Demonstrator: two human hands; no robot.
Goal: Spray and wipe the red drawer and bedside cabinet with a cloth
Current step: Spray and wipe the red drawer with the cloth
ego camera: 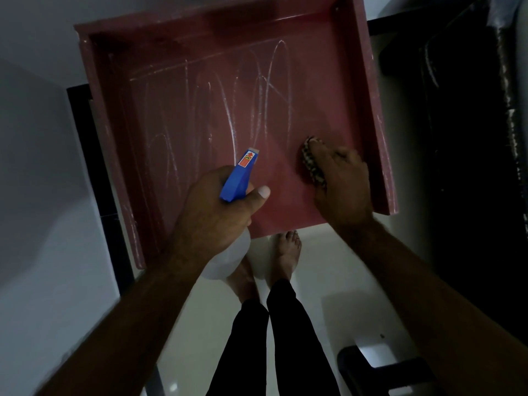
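The red drawer (200,110) lies pulled out below me, its bottom marked with whitish looping streaks. My left hand (211,215) grips a spray bottle (238,178) with a blue head and a pale body, the nozzle pointing over the drawer's floor. My right hand (343,184) presses a patterned cloth (313,164) onto the drawer's floor near its right wall; most of the cloth is hidden under my fingers. The bedside cabinet cannot be made out in this dim view.
My bare feet (287,252) stand on the pale tiled floor (328,281) just under the drawer's near edge. A white wall (43,167) runs along the left. Dark furniture (471,138) fills the right side, and a dark object (380,372) sits at the lower right.
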